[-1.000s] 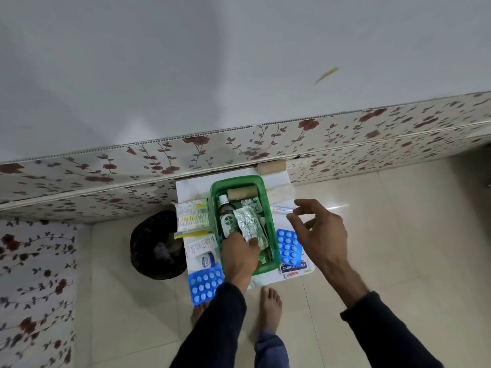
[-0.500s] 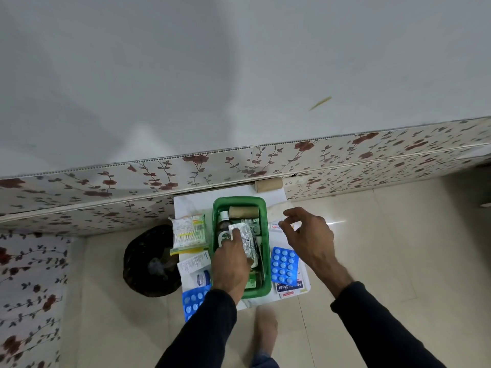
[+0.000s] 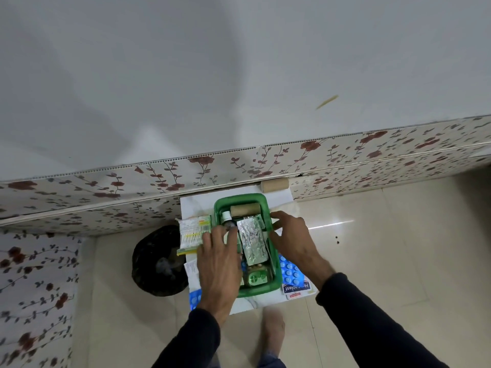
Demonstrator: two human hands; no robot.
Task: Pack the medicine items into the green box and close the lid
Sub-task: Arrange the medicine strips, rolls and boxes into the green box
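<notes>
Left hand [image 3: 220,261] lay flat-fingered over bottle [image 3: 227,216] in green box [image 3: 256,292]; right hand [image 3: 293,240] curved at rim, grip unclear.

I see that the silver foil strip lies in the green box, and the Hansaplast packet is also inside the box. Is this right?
Not fully. The head view shows the silver foil strip in the green box, but the Hansaplast packet is outside it, on the white table beside the box's right wall.

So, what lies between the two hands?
In the head view, a silver foil blister strip lies between the left hand and right hand, inside the green box.
</notes>
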